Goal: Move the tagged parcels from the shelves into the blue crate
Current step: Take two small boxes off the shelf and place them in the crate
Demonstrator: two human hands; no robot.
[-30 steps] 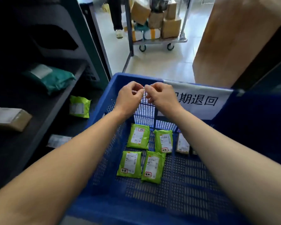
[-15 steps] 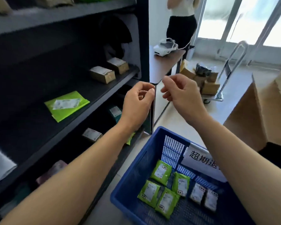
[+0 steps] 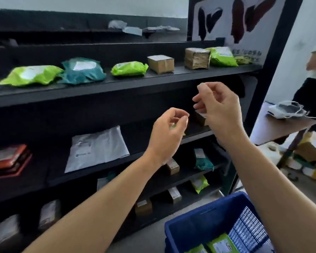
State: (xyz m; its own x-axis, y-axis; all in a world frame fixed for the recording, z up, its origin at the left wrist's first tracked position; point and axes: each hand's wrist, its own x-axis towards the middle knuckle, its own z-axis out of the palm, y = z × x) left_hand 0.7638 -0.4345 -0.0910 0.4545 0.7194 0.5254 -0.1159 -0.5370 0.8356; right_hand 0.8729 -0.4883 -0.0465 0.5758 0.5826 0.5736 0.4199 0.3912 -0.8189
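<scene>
Both hands hover mid-frame before the shelves (image 3: pixel 117 84): left hand (image 3: pixel 169 133) and right hand (image 3: pixel 220 108) loosely curled, holding nothing. Green and teal pouches (image 3: pixel 31 74) and brown boxes (image 3: pixel 161 63) line the upper shelf; green parcels (image 3: pixel 221 244) lie in the blue crate (image 3: pixel 195 221), lower right.

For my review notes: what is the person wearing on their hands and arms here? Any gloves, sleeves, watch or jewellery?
Nothing that shows. The left hand and the right hand are bare, with no gloves. Both forearms are uncovered up to the bottom edge of the picture, so no sleeve or cuff appears. No watch, strap, bracelet or ring can be seen on the wrists or fingers, though the picture is slightly blurred, so a thin ring could be missed.
</scene>
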